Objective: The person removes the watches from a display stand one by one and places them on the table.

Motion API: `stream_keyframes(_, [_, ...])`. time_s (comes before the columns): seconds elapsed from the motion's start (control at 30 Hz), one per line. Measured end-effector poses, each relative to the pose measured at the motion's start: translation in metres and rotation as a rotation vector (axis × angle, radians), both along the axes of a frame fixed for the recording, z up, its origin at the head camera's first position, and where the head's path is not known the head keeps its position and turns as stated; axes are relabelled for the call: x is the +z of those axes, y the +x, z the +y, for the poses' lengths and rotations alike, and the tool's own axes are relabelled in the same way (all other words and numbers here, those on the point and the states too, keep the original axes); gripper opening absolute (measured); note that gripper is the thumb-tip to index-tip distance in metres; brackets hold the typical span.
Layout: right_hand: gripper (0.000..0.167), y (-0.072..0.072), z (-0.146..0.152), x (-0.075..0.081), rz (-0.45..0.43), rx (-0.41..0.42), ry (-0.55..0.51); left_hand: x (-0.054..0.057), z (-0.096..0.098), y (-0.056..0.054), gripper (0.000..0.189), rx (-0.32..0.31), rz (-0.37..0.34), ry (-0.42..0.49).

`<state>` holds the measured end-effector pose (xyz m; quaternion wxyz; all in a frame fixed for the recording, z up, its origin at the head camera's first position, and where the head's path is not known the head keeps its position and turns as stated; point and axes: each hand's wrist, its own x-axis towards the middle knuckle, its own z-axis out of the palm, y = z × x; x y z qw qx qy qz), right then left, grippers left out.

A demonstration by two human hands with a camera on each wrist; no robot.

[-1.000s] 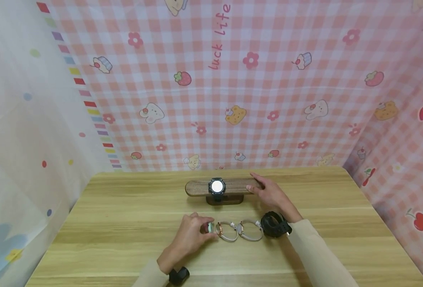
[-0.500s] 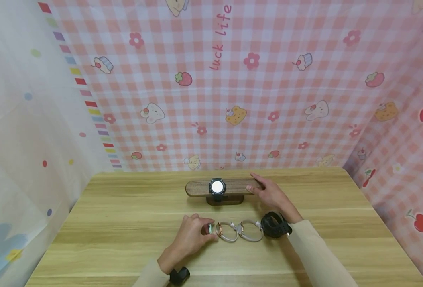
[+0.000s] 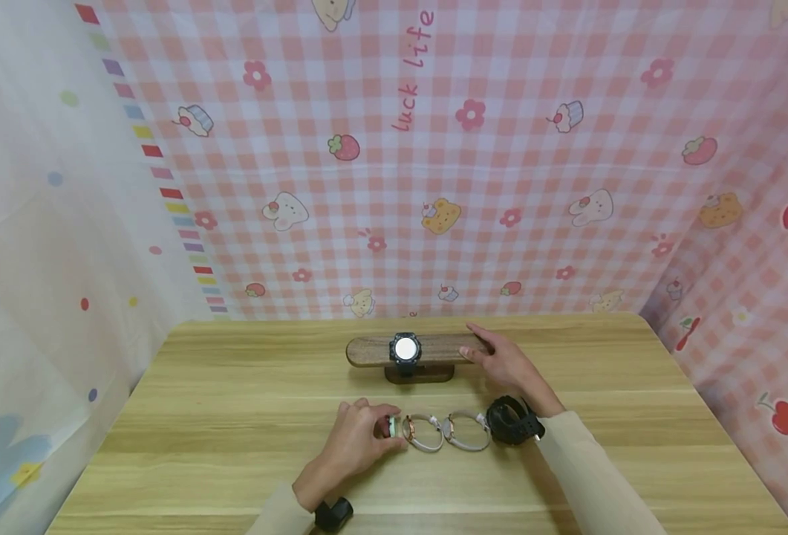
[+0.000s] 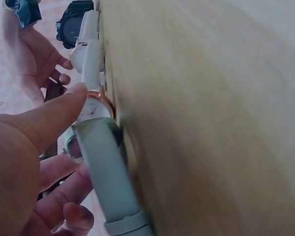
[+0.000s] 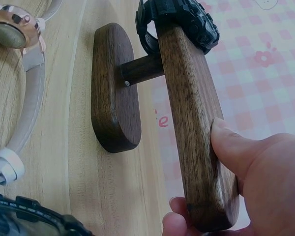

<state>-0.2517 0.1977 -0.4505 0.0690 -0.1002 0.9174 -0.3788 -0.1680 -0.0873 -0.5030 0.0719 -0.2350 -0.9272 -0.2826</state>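
Observation:
My left hand (image 3: pixel 356 437) curls its thumb and fingers round a mint-green strap watch (image 4: pixel 105 167) standing on the table; the hand partly hides it. In the left wrist view the thumb tip lies by a rose-gold watch (image 4: pixel 94 109) with a white strap, just beyond. My right hand (image 3: pixel 503 362) grips the right end of a dark wooden watch stand (image 5: pixel 189 118), thumb on its face and fingers behind. A black sports watch (image 3: pixel 405 349) is strapped round the bar, left of its middle.
To the right of the green watch stand two pale-strapped watches, the nearer one (image 3: pixel 427 444) and the farther one (image 3: pixel 470 446). A bulky black watch (image 3: pixel 512 421) ends the row by the right wrist. A checked pink cloth (image 3: pixel 380 186) hangs behind the wooden table (image 3: pixel 233 416).

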Motion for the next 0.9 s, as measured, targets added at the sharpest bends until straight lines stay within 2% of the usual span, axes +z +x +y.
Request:
stream_keyframes(0.13, [0.064,-0.001,0.0,-0.001,-0.001,-0.001,0.006,0.005,-0.002,-0.001,0.043,0.015,0.016,0.015])
stream_keyframes(0.37, [0.064,-0.001,0.0,0.0,-0.003,-0.002,0.012,0.02,-0.007,-0.006,0.034,0.013,0.1,0.068])
stream_keyframes(0.6, [0.064,0.0,0.0,0.0,-0.016,0.0,0.002,0.036,-0.008,-0.015,0.03,0.011,0.084,0.14])
stream_keyframes(0.77, [0.064,0.0,0.0,0.0,-0.01,-0.002,0.005,0.043,-0.005,-0.022,0.028,0.02,0.107,0.166])
stream_keyframes(0.9, [0.063,0.0,0.0,0.0,0.001,0.002,0.015,0.049,0.0,-0.029,0.03,0.052,0.099,0.165])
